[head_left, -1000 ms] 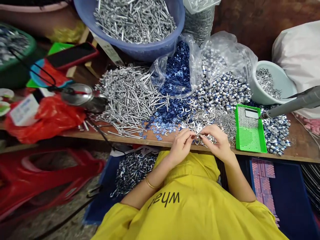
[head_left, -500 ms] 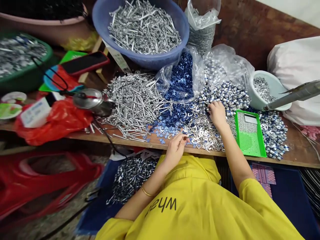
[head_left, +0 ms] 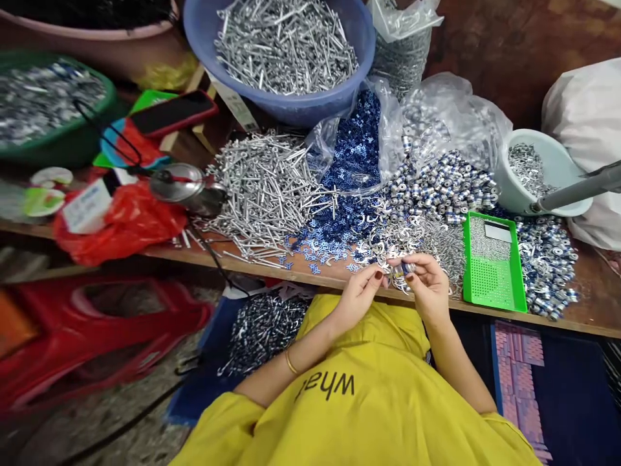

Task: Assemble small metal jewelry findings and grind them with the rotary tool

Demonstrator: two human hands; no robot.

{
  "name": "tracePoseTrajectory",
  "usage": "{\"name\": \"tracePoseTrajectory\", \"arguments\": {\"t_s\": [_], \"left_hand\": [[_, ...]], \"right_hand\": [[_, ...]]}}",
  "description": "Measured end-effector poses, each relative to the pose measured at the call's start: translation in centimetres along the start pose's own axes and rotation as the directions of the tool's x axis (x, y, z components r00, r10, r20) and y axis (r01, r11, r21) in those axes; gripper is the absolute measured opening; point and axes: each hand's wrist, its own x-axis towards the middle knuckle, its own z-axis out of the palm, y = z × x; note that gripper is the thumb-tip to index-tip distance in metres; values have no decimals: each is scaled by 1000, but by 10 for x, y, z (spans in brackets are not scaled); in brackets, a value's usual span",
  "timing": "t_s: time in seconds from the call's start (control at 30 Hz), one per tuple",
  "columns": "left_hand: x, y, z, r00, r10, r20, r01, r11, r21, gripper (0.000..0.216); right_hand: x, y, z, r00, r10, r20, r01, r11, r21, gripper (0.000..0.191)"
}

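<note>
My left hand (head_left: 358, 296) and my right hand (head_left: 427, 285) meet at the front edge of the wooden bench (head_left: 572, 317). Between the pinched fingers of both is a small silver and blue roller (head_left: 403, 268). Just behind them lies a heap of flat silver clips (head_left: 398, 243). Farther back sit a pile of silver and blue rollers (head_left: 439, 184), a spread of small blue pieces (head_left: 339, 226) and a heap of silver pins (head_left: 266, 188).
A green perforated tray (head_left: 492, 268) lies right of my hands, a pale bowl of metal parts (head_left: 538, 171) behind it. A blue basin of pins (head_left: 286, 45) stands at the back. Red bag (head_left: 121, 223), phone (head_left: 172, 113) and green basin (head_left: 48, 110) at left. Finished parts fill a dark bin (head_left: 262, 323) below.
My right hand reached back to the roller pile, took one roller and came forward again to meet my left hand at the bench edge.
</note>
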Motion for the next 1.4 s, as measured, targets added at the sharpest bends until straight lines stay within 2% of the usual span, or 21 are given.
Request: {"name": "tracePoseTrajectory", "arguments": {"t_s": [0.17,0.27,0.33,0.4,0.47,0.53,0.6,0.67,0.7,0.77,0.83,1.0,1.17,1.27,1.33,1.4], "left_hand": [[-8,0,6,1000,-12,-12,11,996,-91,49],[-15,4,2,1000,-7,-22,4,990,-141,51],[-22,2,-7,999,-40,-36,34,987,-154,51],[-29,-7,-21,987,-110,-116,90,982,-167,48],[-35,-20,-38,951,-200,-238,155,968,-195,45],[-40,-35,-53,896,-269,-353,194,953,-233,47],[-43,-46,-64,855,-303,-420,204,942,-265,51],[-46,-50,-70,849,-298,-437,203,947,-251,52],[-46,-51,-71,855,-285,-434,198,952,-235,51],[-47,-50,-71,865,-253,-434,168,960,-223,47],[-46,-50,-71,868,-229,-442,122,959,-257,44],[-40,-57,-75,887,-188,-421,42,942,-332,37],[-34,-64,-72,899,-206,-387,32,911,-412,39],[-33,-66,-68,912,-208,-353,48,910,-412,42],[-33,-66,-66,917,-206,-340,55,913,-405,43],[-35,-65,-64,919,-214,-330,67,912,-406,42]], "right_hand": [[-8,4,0,998,28,57,-24,997,-69,21],[-9,4,12,991,-72,109,98,962,-254,24],[-5,4,21,971,-139,197,210,888,-409,28],[5,7,28,939,-122,321,278,819,-502,34],[20,13,34,933,-87,348,285,770,-571,34],[38,25,42,951,-68,303,271,659,-701,23],[53,41,53,954,-28,299,279,445,-851,16],[62,56,65,937,61,344,324,217,-921,15],[64,63,71,931,95,353,339,137,-931,15],[65,71,76,930,124,347,344,47,-938,16],[62,73,75,931,132,341,340,29,-940,17],[51,60,61,943,94,320,313,79,-946,18],[40,57,65,926,180,331,338,-9,-941,18],[40,60,70,921,205,333,345,-25,-938,17],[41,61,69,910,198,364,368,17,-930,15],[42,62,65,897,186,402,388,105,-916,9]]}}
